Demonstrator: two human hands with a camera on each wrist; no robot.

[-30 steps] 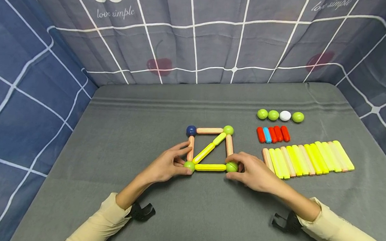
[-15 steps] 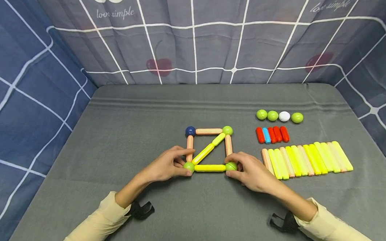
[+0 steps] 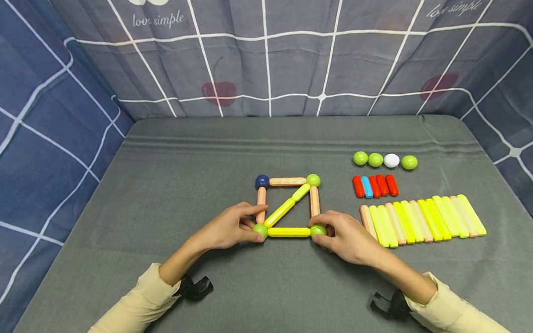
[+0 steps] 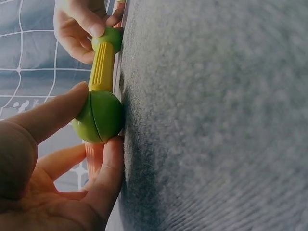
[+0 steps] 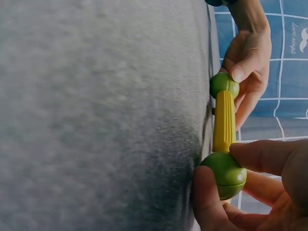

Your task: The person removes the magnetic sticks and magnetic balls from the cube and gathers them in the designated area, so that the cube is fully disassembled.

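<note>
A square of magnetic sticks and balls lies flat on the grey cloth. My left hand (image 3: 229, 228) pinches its near-left green ball (image 4: 98, 117) between thumb and fingers, one finger reaching over the left peach stick (image 3: 262, 199). At the near-right corner my right hand (image 3: 346, 237) grips another green ball (image 5: 224, 175) with thumb and fingers. A yellow stick (image 3: 289, 232) joins these two balls. The far corners are a dark blue ball (image 3: 262, 181) and a green ball (image 3: 313, 180), with a peach stick (image 3: 288, 181) between them. A yellow diagonal (image 3: 282, 211) crosses the square.
To the right, a row of yellow and peach sticks (image 3: 422, 220) lies close by the right hand. Behind it are short red sticks (image 3: 384, 185) with one blue stick (image 3: 367, 187), then green balls (image 3: 375, 159) and a white ball (image 3: 391, 160). Patterned curtains surround the table.
The left hand's upper fingers have come down closer together over the left peach stick. Both hands keep their grip on the near balls, and the square holds its shape.
</note>
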